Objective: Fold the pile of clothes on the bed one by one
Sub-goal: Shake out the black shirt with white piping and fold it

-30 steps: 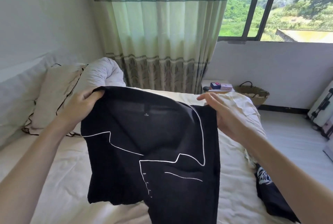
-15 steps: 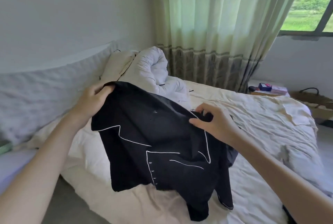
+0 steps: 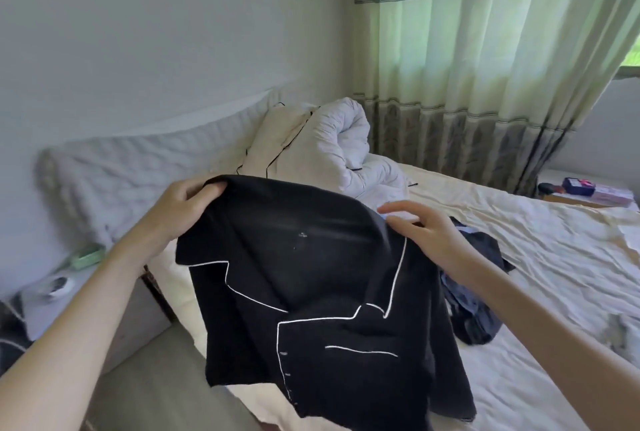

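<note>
- The left hand (image 3: 176, 209) pinches the black shirt (image 3: 311, 292) at one shoulder, holding it up over the bed (image 3: 519, 257) so it hangs straight.
- The right hand (image 3: 429, 233) rests at the other shoulder, fingers loosely spread, gripping nothing I can see.
- More dark clothes (image 3: 474, 299) lie crumpled behind, likely next.

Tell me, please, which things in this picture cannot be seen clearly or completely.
- Head view: the lower hem of the black shirt is cut off by the bottom edge.
- The dark clothes on the bed are partly hidden by the shirt and the right hand.
- The left hand has fingertips tucked behind the shirt's shoulder.
- The label on the small blue box is too small to read.
</note>
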{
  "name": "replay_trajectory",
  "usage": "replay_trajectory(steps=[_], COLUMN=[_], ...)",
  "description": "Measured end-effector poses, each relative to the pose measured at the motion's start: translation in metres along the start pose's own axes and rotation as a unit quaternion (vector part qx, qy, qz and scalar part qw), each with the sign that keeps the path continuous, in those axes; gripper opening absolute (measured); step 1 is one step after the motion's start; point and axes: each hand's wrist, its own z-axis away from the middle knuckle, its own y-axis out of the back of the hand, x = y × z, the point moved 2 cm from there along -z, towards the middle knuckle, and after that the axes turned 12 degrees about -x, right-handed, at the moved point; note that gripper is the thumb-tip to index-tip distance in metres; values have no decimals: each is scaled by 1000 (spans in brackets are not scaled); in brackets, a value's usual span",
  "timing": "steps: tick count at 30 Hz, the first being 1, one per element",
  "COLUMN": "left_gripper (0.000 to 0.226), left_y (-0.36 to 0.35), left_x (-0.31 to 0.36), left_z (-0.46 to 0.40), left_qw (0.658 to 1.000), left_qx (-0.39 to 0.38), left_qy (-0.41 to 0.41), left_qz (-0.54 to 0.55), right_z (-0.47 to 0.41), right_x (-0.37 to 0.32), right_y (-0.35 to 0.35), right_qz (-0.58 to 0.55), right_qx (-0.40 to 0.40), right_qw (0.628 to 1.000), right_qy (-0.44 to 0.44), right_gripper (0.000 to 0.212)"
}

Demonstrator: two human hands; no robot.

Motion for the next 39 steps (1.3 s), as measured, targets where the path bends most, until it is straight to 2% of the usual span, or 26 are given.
replay_trajectory(steps=[1, 3, 6, 8, 10, 11, 13, 15, 17, 19, 21, 23, 24, 26, 28, 30, 33, 35, 37, 39], left_gripper=[29, 37, 43, 39, 29, 28, 47, 60, 50, 36, 19, 15, 16, 15, 9, 10, 23, 26, 30, 29], left_y=[4, 13, 28, 35, 42, 46, 56, 67, 70, 69, 68, 71, 73, 76, 76, 73, 70, 69, 66, 62], left_x=[-2, -3, 1, 9, 17, 20, 23, 21, 17, 12, 7, 7, 7, 6, 2, -5, -9, -10, -11, -12], left_z=[1, 2, 5, 8, 11, 14, 23, 32, 38, 39, 35, 32, 30, 29, 29, 31, 40, 49, 61, 75], left_qw=[1000, 995, 991, 994, 999, 999, 985, 958, 948, 966, 989, 998, 993, 975, 962, 965, 973, 980, 980, 971], left_qx=[6, 30, 57, 47, 1, -47, -165, -261, -284, -224, -119, -28, 15, 88, 132, 143, 133, 125, 143, 188], left_qy=[3, 10, 16, 9, 2, -2, -7, -13, -24, -21, -27, -57, -73, -95, -96, -77, -72, -76, -72, -73], left_qz=[-23, -94, -121, -95, -49, -23, 48, 116, 143, 124, 78, -26, -88, -182, -218, -207, -173, -134, -121, -129], right_z=[-3, -5, -11, -18, -31, -38, -50, -58, -60, -61, -64, -68, -69, -70, -69, -71, -75, -74, -68, -55], right_x=[-5, -18, -31, -39, -51, -58, -68, -72, -73, -74, -79, -87, -92, -102, -105, -101, -92, -86, -83, -83], right_y=[-3, -10, -15, -16, -15, -12, -5, -2, -6, -12, -18, -22, -23, -26, -29, -32, -34, -35, -36, -37], right_qz=[30, 63, 122, 192, 209, 175, 34, -94, -164, -188, -136, 11, 104, 283, 369, 348, 194, 117, 132, 193], right_qx=[-9, -66, -147, -133, -73, -43, -24, -64, -116, -140, -131, -84, -61, -19, 17, 22, 6, 6, 28, 63], right_qw=[999, 994, 980, 970, 969, 977, 996, 993, 979, 972, 982, 996, 992, 955, 923, 932, 980, 993, 989, 975], right_qy=[28, 53, 54, 68, 107, 113, 84, 24, -25, -37, -33, 0, 30, 86, 109, 102, 54, 33, 57, 92], right_gripper=[14, 17, 47, 47, 29, 28, 34, 36, 35, 33, 34, 36, 39, 39, 37, 35, 38, 45, 53, 58])
